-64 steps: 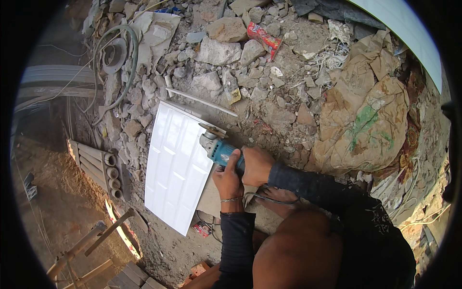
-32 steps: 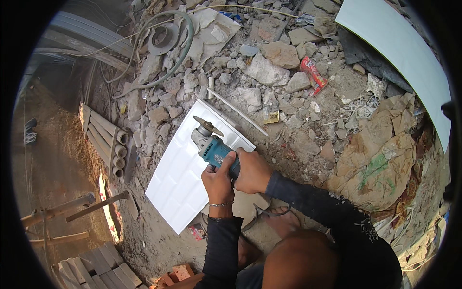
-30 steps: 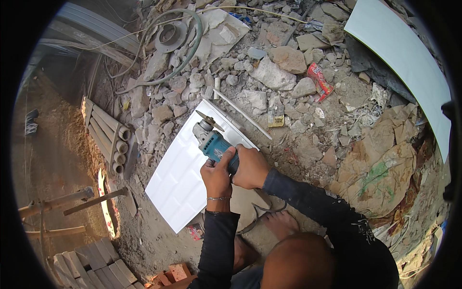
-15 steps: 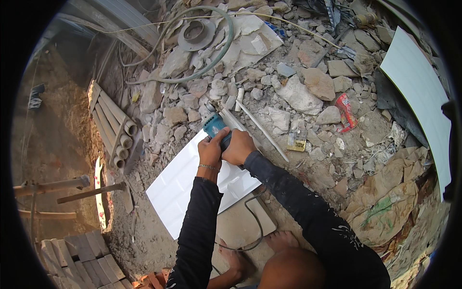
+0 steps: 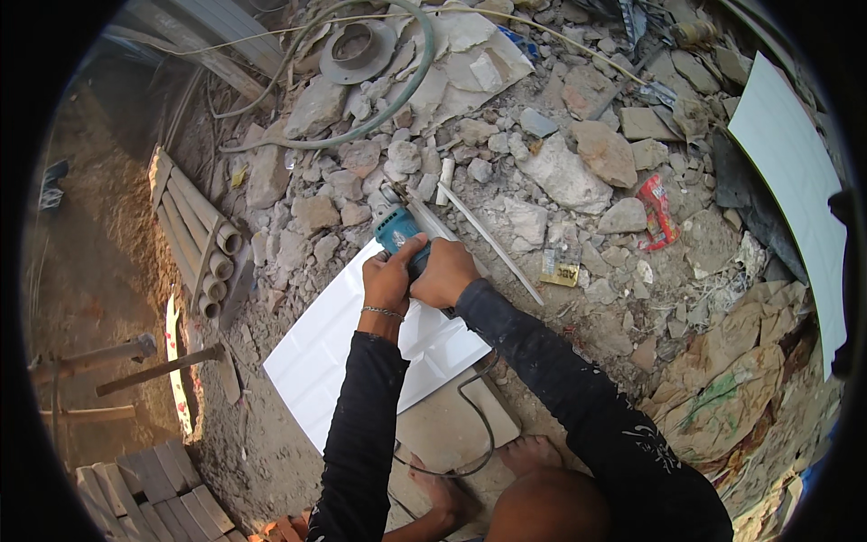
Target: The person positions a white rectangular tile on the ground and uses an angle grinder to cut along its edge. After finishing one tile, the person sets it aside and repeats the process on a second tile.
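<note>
Both my hands are closed around a teal angle grinder (image 5: 396, 231), its head pointing away from me at the far edge of a white panel (image 5: 316, 343) with a raised rectangular pattern. My left hand (image 5: 384, 287) grips the left side of the body, thumb along the top. On the right, my right hand (image 5: 444, 275) wraps the rear of the body, hiding much of the handle. The panel lies tilted across a beige slab (image 5: 470, 411) near my bare feet. A dark power cord (image 5: 493, 426) loops over that slab. Where the disc meets the panel is hard to make out.
Broken stone and rubble (image 5: 560, 176) spread beyond the panel. A thin white strip (image 5: 492, 244) lies right of the grinder. Bundled pipes (image 5: 194, 239), a hoe (image 5: 172, 369) and stacked bricks (image 5: 163, 492) are at left; a green hose (image 5: 397, 108) curls at the back. Another white sheet (image 5: 790, 172) stands at far right.
The whole view has shifted slightly to the left. Both hands keep their hold on the angle grinder, which stays at about the same place on the panel.
</note>
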`<action>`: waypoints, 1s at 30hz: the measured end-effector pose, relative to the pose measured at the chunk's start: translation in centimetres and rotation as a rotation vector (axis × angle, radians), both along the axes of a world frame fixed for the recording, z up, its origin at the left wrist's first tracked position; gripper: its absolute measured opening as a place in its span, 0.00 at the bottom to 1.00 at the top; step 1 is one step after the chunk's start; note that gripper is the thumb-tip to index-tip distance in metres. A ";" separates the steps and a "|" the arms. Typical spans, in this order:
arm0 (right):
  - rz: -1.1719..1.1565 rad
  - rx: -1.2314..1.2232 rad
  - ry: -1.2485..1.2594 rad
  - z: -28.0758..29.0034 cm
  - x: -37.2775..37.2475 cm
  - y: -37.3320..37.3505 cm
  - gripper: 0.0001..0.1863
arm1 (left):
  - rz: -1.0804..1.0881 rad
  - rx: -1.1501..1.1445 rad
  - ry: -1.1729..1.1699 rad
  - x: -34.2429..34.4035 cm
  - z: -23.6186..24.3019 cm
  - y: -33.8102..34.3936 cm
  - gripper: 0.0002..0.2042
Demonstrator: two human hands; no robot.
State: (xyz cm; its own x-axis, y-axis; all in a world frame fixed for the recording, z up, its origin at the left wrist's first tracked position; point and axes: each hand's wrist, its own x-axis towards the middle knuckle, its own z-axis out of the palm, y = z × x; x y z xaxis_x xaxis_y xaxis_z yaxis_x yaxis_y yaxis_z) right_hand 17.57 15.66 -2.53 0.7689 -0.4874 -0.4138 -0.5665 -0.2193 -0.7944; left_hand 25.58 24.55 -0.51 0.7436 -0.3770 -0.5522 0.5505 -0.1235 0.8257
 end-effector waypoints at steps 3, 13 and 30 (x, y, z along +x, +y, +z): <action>0.010 0.022 0.024 0.4 0.1 -0.2 0.27 | -0.004 0.000 0.002 0.0 -0.1 -0.1 0.16; 0.071 0.071 0.057 1.6 -0.2 -1.0 0.30 | 0.006 0.000 0.001 0.2 -0.3 -0.1 0.15; 0.098 0.097 0.103 1.8 0.1 -1.2 0.30 | -0.019 0.047 -0.001 0.4 -0.2 -0.2 0.13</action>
